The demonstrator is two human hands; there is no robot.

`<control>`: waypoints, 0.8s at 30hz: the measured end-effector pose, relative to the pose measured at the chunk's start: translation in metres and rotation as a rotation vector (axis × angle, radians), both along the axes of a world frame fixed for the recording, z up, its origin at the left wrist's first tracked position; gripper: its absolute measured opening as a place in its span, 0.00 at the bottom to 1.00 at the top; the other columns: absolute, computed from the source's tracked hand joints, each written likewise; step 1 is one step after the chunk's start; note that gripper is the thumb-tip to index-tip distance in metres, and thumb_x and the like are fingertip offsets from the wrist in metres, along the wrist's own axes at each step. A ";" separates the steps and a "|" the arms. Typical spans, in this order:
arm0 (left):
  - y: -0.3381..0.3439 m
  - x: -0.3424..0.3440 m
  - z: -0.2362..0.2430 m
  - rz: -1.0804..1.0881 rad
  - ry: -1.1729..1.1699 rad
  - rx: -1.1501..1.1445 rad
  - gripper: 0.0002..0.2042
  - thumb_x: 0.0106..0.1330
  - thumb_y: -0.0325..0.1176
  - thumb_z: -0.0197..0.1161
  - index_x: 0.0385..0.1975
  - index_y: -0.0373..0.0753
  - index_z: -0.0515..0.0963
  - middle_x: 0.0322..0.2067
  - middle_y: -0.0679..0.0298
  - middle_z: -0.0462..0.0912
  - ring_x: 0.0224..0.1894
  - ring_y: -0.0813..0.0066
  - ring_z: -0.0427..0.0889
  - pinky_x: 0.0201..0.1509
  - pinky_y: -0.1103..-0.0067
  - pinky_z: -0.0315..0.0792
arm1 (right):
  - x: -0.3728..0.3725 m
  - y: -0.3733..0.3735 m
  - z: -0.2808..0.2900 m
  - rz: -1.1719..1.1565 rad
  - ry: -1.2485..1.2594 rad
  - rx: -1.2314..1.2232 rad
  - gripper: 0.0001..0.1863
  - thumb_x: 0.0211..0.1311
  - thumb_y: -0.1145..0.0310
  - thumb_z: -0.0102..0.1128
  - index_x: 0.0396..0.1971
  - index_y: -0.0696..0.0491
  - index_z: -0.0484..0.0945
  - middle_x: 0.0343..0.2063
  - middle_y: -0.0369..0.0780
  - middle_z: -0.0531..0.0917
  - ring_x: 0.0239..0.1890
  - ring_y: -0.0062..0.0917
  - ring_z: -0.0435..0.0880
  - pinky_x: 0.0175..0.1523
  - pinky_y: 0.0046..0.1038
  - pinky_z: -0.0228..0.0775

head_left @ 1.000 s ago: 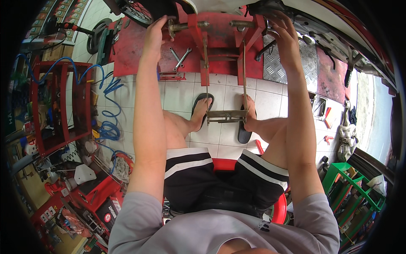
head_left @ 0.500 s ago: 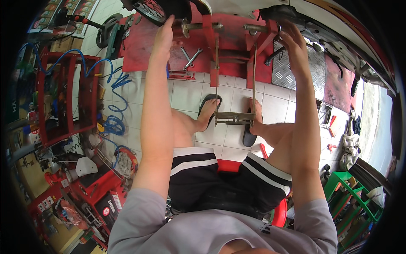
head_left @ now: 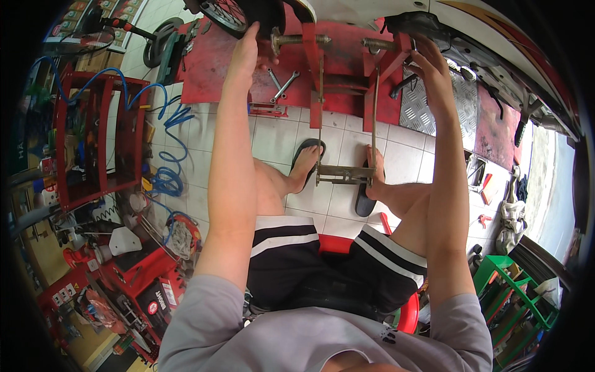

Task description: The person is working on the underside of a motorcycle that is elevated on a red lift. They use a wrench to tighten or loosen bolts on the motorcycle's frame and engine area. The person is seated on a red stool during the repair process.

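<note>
Nearest the camera, the person sits on a red stool [head_left: 406, 313], knees apart, sandalled feet planted on the white tiled floor [head_left: 273, 139] either side of a metal foot bar [head_left: 344, 175] that hangs from two thin rods.

Farther out, both arms reach forward to a red lift platform [head_left: 347, 68] carrying a vehicle. The left hand [head_left: 245, 53] rests open, fingers extended, against the dark tyre of a spoked wheel [head_left: 238, 12] at the platform's left end, just beside a threaded rod [head_left: 297, 39]; it steadies rather than grips. The right hand [head_left: 431, 65] is curled around a dark part at the edge of the white bodywork [head_left: 471, 37]; what exactly it clasps is hidden by the fingers. The hands are well apart.

Two spanners [head_left: 280, 84] lie crossed on the platform between the arms, untouched.

The step in hand looks like bracing or positioning the wheel and body on the stand before any fastener work. The next move likely calls for freeing one hand to take a spanner while the other keeps the wheel from turning.

To the left, a blue coiled air hose [head_left: 167, 133] and a red rack [head_left: 93, 142] stand on the floor.
</note>
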State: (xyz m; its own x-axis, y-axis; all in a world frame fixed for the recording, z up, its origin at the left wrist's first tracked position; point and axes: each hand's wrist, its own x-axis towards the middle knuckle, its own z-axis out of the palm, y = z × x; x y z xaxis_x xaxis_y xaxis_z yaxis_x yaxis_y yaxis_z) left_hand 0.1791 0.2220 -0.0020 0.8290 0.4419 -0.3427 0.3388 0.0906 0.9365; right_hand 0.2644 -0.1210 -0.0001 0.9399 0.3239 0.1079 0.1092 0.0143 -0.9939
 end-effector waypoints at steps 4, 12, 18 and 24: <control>-0.003 0.002 -0.001 -0.037 -0.090 -0.048 0.24 0.67 0.54 0.45 0.32 0.38 0.76 0.20 0.64 0.79 0.19 0.75 0.80 0.22 0.83 0.67 | 0.001 -0.002 0.000 0.028 0.017 -0.024 0.23 0.62 0.68 0.53 0.58 0.55 0.68 0.54 0.41 0.74 0.51 0.24 0.75 0.53 0.26 0.69; -0.007 0.003 0.000 0.014 -0.152 -0.046 0.24 0.67 0.55 0.46 0.28 0.37 0.75 0.19 0.65 0.79 0.17 0.75 0.77 0.22 0.83 0.65 | 0.000 -0.001 -0.001 0.008 0.000 -0.027 0.23 0.61 0.67 0.53 0.56 0.55 0.70 0.50 0.38 0.78 0.48 0.22 0.78 0.52 0.26 0.68; -0.002 0.002 -0.003 -0.066 -0.051 0.032 0.24 0.68 0.55 0.45 0.32 0.39 0.77 0.19 0.66 0.78 0.18 0.76 0.76 0.23 0.82 0.65 | 0.001 -0.002 -0.001 0.011 -0.003 -0.035 0.23 0.61 0.66 0.54 0.57 0.55 0.70 0.51 0.39 0.77 0.49 0.22 0.78 0.53 0.27 0.68; -0.005 0.002 -0.003 -0.091 -0.026 0.000 0.24 0.67 0.55 0.45 0.32 0.37 0.77 0.19 0.65 0.79 0.17 0.77 0.77 0.20 0.83 0.64 | 0.002 -0.004 -0.002 0.009 -0.007 -0.038 0.23 0.62 0.66 0.54 0.57 0.55 0.70 0.53 0.40 0.76 0.50 0.24 0.77 0.53 0.27 0.69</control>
